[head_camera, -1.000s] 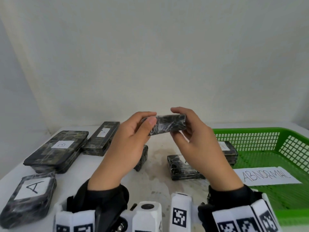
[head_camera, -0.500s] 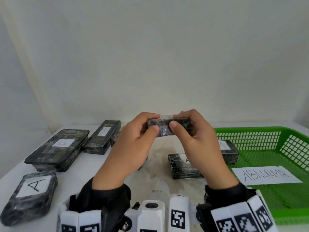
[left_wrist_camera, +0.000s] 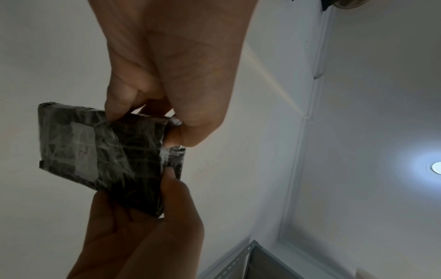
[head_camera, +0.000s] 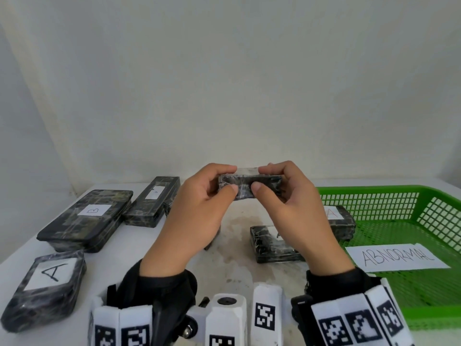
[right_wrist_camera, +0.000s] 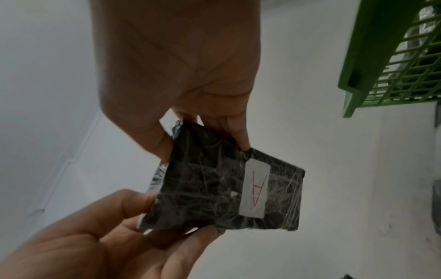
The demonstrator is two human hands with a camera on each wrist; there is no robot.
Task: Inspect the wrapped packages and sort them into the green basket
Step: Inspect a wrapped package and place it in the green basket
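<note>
Head view, centre frame: both my left hand [head_camera: 199, 208] and right hand [head_camera: 296, 208] pinch one wrapped package [head_camera: 249, 182] mid-inspection above the table; green basket [head_camera: 374, 196] at right holds one package [head_camera: 341, 218], five lie unsorted.

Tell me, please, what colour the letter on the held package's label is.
Red: an "A" on the held package's white label, clearest in the right wrist view.

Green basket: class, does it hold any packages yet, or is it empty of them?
No packages show in the green basket; only an ABNORMAL sign lies inside. Both hands hold one package over the table.
</note>
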